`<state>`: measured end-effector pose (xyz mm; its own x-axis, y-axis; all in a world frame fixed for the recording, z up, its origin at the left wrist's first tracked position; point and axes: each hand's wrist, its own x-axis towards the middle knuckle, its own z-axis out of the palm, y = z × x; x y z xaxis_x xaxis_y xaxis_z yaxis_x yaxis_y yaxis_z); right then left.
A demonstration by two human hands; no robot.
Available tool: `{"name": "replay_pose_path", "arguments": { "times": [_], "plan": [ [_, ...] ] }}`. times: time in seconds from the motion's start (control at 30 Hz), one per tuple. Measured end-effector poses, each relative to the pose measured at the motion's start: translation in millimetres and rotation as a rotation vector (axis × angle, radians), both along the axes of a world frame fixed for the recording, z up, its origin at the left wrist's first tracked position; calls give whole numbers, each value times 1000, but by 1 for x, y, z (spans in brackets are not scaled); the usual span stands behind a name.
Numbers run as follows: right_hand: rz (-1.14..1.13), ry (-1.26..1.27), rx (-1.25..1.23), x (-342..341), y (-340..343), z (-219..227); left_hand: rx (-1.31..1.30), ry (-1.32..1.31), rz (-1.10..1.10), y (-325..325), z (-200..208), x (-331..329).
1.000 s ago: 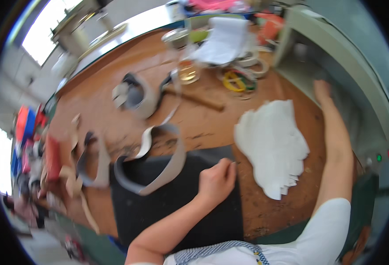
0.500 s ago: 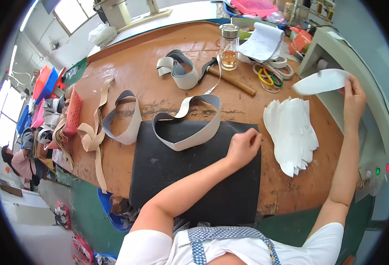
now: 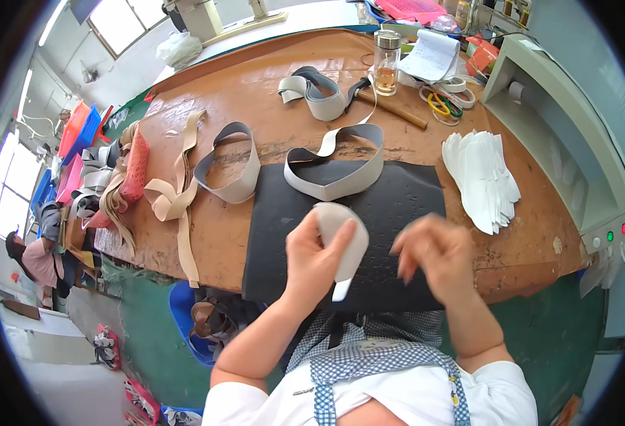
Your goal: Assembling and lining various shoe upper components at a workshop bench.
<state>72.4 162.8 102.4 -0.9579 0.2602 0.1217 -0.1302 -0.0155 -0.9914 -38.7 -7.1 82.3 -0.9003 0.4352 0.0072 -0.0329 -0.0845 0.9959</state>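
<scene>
On the brown desk (image 3: 241, 92), a grey looped strap band (image 3: 337, 174) lies at the far edge of the black rubber mat (image 3: 398, 206). Right of the mat sits a stack of white sole-shaped sheets (image 3: 479, 177). Beyond the mat stand a clear glass jar (image 3: 386, 64), a wooden stick (image 3: 394, 111) and yellow-handled scissors (image 3: 444, 106).

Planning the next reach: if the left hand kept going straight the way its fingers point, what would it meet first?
Probably the grey looped strip beyond the left hand and its white insole piece; depth is unclear.
</scene>
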Motion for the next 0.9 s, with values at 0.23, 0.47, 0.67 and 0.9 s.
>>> {"name": "replay_pose_path", "arguments": {
  "times": [0.23,0.47,0.67,0.9],
  "plan": [
    [488,-139,-662,1,-82,-76,300,-273,-38,-29,-6,31],
    [-149,-74,-537,-19,-27,-67,-52,208,-103,-34,-34,9],
    [-190,-167,-220,-20,-29,-67,-868,1202,-240,-2,-41,-118],
    [-255,-93,-141,-19,-21,-66,-497,578,-266,11,-32,-82]
  ]
}}
